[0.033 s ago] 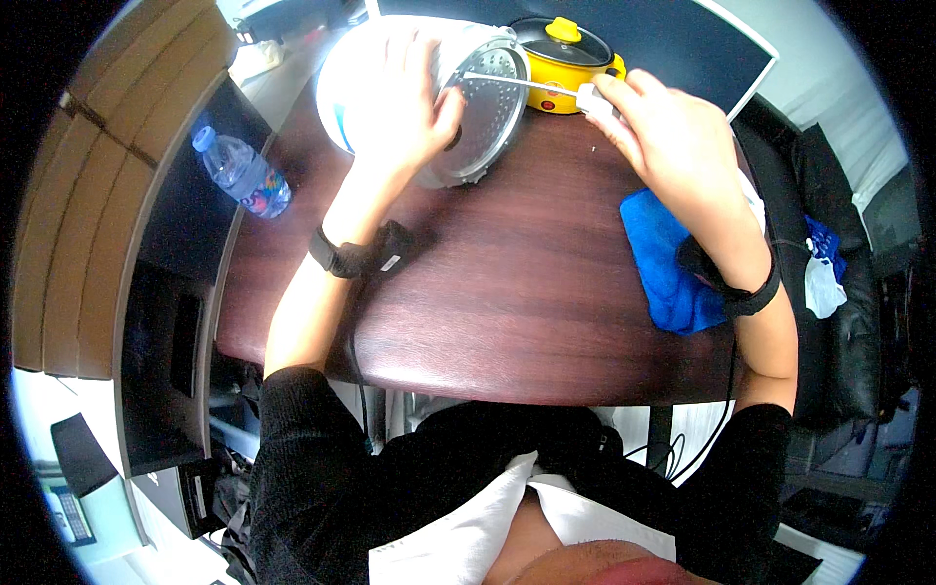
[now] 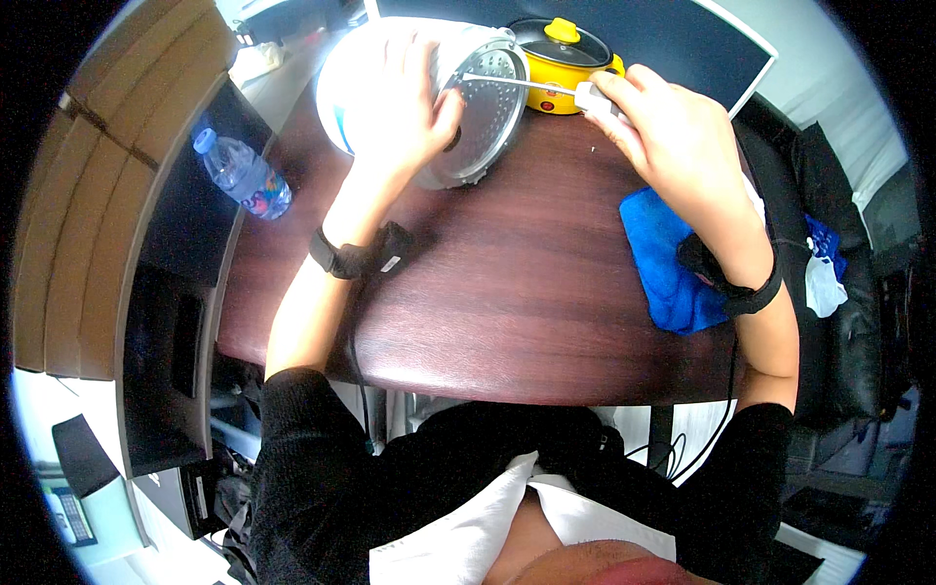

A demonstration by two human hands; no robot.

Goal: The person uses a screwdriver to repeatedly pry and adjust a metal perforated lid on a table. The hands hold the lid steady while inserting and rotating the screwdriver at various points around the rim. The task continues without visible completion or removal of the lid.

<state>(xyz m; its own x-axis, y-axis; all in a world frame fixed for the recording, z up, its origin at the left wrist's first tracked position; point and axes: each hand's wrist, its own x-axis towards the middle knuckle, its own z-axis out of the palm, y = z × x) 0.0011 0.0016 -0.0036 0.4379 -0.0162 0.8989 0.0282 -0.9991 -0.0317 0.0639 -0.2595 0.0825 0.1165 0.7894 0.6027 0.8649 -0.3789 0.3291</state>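
A white cylindrical appliance lies tilted at the top middle, its round, perforated face turned toward the right. My left hand is closed on it, with fingers over the white body and thumb at the face. My right hand grips the white handle of a thin metal tool, whose tip reaches the upper left part of the perforated face. Behind the tool stands a yellow electric pot with a lidded top.
The dark wooden table holds a blue cloth by my right forearm. A plastic water bottle is at the left. Stacked brown cartons are at far left, a dark panel behind, and a black sofa at right.
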